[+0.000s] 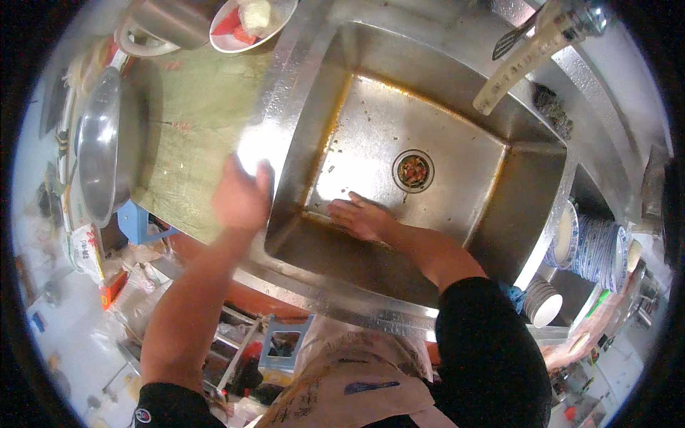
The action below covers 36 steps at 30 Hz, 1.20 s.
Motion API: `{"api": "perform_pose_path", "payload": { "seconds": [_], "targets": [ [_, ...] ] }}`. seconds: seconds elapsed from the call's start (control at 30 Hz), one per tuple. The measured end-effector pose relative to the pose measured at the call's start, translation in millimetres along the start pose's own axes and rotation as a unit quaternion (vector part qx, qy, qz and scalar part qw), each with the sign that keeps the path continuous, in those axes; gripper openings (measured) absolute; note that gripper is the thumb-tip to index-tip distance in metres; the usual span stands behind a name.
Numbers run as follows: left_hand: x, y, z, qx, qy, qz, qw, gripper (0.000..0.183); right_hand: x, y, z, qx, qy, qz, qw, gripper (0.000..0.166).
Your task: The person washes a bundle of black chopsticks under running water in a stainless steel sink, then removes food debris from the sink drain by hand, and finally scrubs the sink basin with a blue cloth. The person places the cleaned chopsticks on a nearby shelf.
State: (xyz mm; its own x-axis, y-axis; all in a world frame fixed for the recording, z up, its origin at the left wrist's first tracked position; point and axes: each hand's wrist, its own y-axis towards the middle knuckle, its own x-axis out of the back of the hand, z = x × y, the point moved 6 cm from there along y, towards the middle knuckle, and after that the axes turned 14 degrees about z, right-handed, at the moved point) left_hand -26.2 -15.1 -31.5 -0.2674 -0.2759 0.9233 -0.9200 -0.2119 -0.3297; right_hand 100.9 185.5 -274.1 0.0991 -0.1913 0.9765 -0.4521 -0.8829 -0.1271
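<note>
Before me is a stainless-steel sink with brownish grime along its bottom edges. Small food bits are scattered over its floor, and food scraps sit in the round drain. My right hand is inside the sink near its front left corner, holding nothing, palm down with the fingers spread. Whether its fingertips touch the metal is not clear. My left hand, blurred, is beside the sink's left rim at the edge of a greenish board. Its fingers are curled with the thumb up; glare behind it hides whether it holds anything.
A tap with a pale hose overhangs the sink's back right; a wire scrubber lies beside it. Stacked blue-and-white dishes stand right. Leftward are a steel basin, a metal pot and a bowl with red pieces.
</note>
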Motion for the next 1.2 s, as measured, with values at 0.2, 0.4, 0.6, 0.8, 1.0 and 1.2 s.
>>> {"api": "perform_pose_path", "payload": {
  "seconds": [0.2,0.4,0.6,0.8,1.0,1.2],
  "targets": [
    [1.2,-3.1,3.3,0.001,0.037,-0.014,0.999,0.04,-35.3,-34.6,-59.8,-0.075,0.443,-0.119,0.885,0.051],
    [1.1,-1.1,6.3,-0.006,0.022,-0.015,1.0,0.04,-8.0,-105.7,-147.8,-0.295,0.236,0.069,0.923,0.046],
    [4.3,-2.5,4.1,0.005,0.012,-0.005,1.0,0.042,12.2,-65.7,-72.0,-0.077,0.346,0.046,0.934,0.054],
    [3.1,-2.3,4.2,0.017,0.02,0.009,1.0,0.042,-34.7,-78.0,-193.4,-0.351,0.173,0.03,0.92,0.048],
    [4.7,-0.5,-0.4,0.001,0.017,-0.001,1.0,0.043,-50.0,-150.2,-244.9,-0.536,0.264,-0.063,0.799,0.056],
    [6.6,-3.3,-3.8,0.005,-0.001,0.009,1.0,0.042,-19.7,-83.5,-107.6,-0.315,0.418,-0.11,0.845,0.059]
  ]
}}
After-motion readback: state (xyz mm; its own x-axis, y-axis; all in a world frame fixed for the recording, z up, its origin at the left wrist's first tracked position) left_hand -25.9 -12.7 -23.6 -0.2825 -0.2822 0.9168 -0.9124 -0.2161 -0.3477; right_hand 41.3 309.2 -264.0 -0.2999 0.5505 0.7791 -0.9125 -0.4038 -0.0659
